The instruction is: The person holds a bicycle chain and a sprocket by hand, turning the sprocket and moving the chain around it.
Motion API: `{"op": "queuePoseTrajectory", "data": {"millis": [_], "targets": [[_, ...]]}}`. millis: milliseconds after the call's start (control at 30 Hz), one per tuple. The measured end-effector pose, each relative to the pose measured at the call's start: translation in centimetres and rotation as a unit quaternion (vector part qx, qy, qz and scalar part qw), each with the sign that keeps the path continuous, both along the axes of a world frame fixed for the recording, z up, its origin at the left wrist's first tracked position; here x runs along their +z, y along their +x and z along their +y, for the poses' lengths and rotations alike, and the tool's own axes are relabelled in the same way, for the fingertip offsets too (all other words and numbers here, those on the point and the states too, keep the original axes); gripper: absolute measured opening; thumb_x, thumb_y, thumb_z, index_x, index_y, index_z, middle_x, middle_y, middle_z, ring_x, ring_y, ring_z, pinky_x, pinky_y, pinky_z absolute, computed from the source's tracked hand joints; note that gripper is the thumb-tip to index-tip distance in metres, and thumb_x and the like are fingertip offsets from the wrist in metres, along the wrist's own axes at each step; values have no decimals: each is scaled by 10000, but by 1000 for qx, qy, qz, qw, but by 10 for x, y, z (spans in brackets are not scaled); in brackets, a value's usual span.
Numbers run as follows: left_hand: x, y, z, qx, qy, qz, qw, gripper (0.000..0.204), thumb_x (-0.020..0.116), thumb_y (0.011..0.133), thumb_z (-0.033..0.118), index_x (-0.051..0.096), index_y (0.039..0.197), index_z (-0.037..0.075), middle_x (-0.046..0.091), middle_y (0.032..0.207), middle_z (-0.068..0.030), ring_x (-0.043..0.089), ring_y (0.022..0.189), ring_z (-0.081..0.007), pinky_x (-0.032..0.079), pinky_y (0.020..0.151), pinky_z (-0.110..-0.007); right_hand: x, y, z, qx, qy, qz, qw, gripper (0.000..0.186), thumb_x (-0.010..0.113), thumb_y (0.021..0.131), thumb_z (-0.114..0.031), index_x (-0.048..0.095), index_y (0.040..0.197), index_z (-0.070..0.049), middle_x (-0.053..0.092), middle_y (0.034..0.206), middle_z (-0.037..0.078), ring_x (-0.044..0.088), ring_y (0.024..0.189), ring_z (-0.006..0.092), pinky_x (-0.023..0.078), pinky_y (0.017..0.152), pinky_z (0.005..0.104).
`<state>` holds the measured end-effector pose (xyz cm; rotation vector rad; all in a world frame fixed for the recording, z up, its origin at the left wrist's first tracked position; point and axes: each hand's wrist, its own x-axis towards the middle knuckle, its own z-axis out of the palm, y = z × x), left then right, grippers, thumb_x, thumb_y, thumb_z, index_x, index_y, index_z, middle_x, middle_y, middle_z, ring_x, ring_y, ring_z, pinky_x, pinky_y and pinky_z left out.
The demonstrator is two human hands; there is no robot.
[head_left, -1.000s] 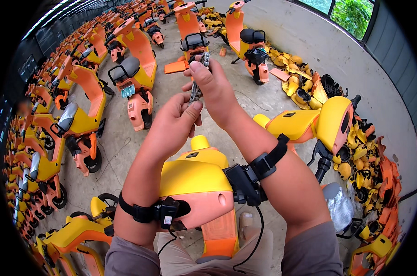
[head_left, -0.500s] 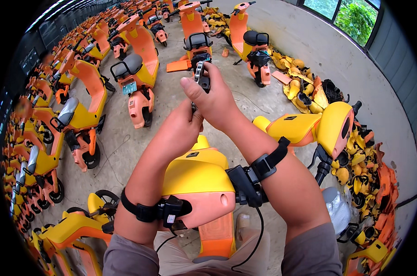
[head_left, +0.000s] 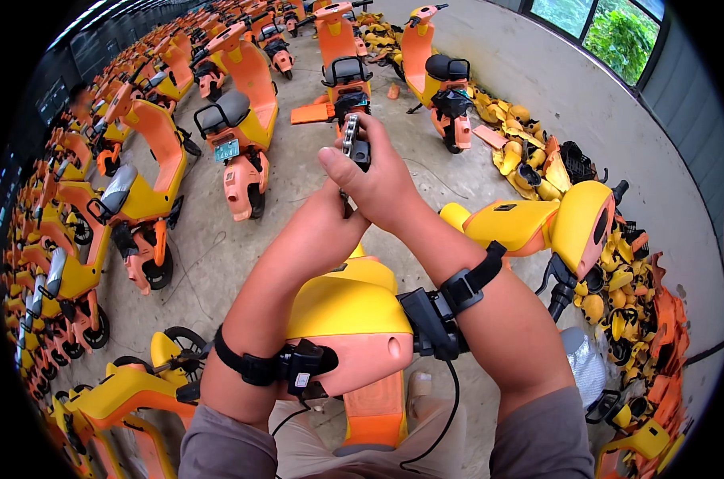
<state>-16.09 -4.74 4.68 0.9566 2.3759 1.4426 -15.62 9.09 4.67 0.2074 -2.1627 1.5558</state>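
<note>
My right hand [head_left: 380,177] is closed around a slim metal chain-like piece [head_left: 350,134] with a black block beside it, thumb along its near side. Its exact kind is hard to make out. Just below, my left hand [head_left: 328,227] is closed at the lower end of the same piece, its fingers mostly hidden and pressed near the right wrist. Both hands are raised in front of me, above the yellow and pink front cover [head_left: 348,310] of a scooter standing between my legs.
To the right stands another yellow scooter [head_left: 530,223] with its handlebar near my forearm. Yellow shell parts [head_left: 530,152] lie heaped along the wall. Rows of orange scooters [head_left: 246,104] fill the left and far side. Black straps with cabled boxes [head_left: 430,323] sit on my forearms.
Both hands have come slightly nearer and to the right with the metal piece. My left hand has rolled a little, showing more of its back. The grip looks unchanged.
</note>
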Motion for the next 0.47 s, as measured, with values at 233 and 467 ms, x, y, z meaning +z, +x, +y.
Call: {"op": "queuePoseTrajectory", "data": {"millis": [233,467], "targets": [[7,1,1,-4,-55,-74,996,291,589,951,180,582,1118,-58,661,923,-128,605,795,-170,488,701,-328,1,2,1,26,-29,-5,999,811,732,859,-512,384,1399,-17,579,1097,74,573,981,148,486,878,308],[-1,-3,-8,-9,-31,-60,998,310,588,954,172,580,1155,-65,680,999,-154,628,899,-208,501,803,-351,-10,-8,-4,7,-4,-9,1000,819,731,838,-539,401,1374,-15,588,1090,106,583,964,163,492,861,325]]}}
